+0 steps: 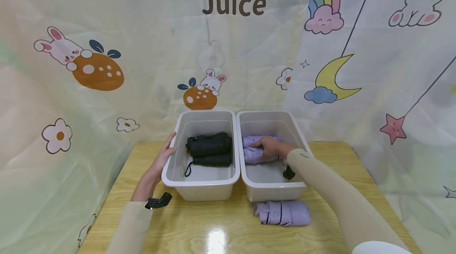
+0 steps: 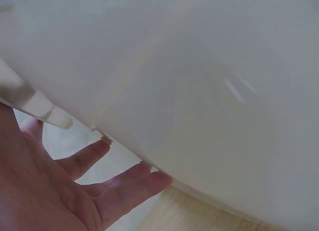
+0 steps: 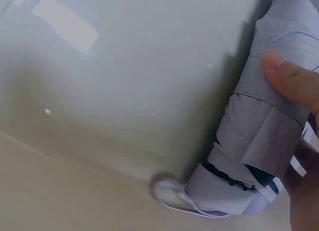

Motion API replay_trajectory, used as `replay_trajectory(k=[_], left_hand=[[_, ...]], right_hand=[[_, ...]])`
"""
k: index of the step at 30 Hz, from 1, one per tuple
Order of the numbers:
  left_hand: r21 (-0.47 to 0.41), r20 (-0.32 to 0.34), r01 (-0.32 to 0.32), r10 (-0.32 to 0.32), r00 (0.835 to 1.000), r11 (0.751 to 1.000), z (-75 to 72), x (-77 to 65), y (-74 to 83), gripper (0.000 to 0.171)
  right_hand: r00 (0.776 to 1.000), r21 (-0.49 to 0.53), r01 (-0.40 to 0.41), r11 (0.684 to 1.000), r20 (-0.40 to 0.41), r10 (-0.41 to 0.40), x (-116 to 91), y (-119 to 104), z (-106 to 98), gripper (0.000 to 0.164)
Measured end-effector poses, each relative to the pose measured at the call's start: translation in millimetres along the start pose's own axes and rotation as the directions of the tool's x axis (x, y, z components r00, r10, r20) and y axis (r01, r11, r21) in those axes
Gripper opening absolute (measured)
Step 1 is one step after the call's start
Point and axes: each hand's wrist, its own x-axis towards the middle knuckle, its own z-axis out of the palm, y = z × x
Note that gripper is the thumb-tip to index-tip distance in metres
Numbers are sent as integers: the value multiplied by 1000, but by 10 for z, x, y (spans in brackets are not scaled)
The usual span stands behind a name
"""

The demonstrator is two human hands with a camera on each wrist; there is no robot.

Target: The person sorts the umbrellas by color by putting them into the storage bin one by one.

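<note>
Two white plastic bins stand side by side. Inside the right bin (image 1: 274, 185) my right hand (image 1: 270, 147) grips a folded lavender umbrella (image 1: 253, 155); its thumb lies across the fabric in the right wrist view. That umbrella has a wrist loop (image 3: 172, 193) at one end. Another lavender umbrella (image 1: 249, 140) lies just behind it, partly under the hand. With fingers extended, my left hand (image 1: 164, 158) touches the outer left side of the left bin (image 1: 203, 184). Two folded black umbrellas, a thicker one (image 1: 209, 146) and a thinner one (image 1: 213, 160), lie in the left bin.
A third folded lavender umbrella (image 1: 285, 213) lies on the wooden table (image 1: 185, 226) in front of the right bin. Behind the table hangs a printed cloth (image 1: 149, 63) with cartoon rabbits. Black devices are strapped to both wrists.
</note>
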Motion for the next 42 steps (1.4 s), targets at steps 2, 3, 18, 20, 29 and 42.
replay_trajectory(k=[2,3,18,20,29,42], left_hand=[[5,-4,1,-1,1000,1000,9,-21,-20,61],[6,-7,3,-3,1000,1000,13,-33,-29,61],[24,-6,1,0,1000,1000,-20,-78,-63,61],[29,-8,-6,6,1000,1000,-20,-42,-46,61],[12,-2,-12,12,1000,1000,11,54,-69,61],[17,19,-17,16,1000,1000,-2,75,-1,61]], right_hand=[[1000,-44,20,999,-15,-20,-5,-22,-11,64],[999,-59,29,998,-20,-30,-5,-35,-23,62],[996,102,14,995,-86,-5,-366,-665,-974,33],[991,119,43,992,-129,-27,-500,-803,-1127,33],[977,79,124,989,-182,-108,-1223,-1184,-1310,36],[983,-130,179,975,-20,-183,-1989,-1785,-851,49]])
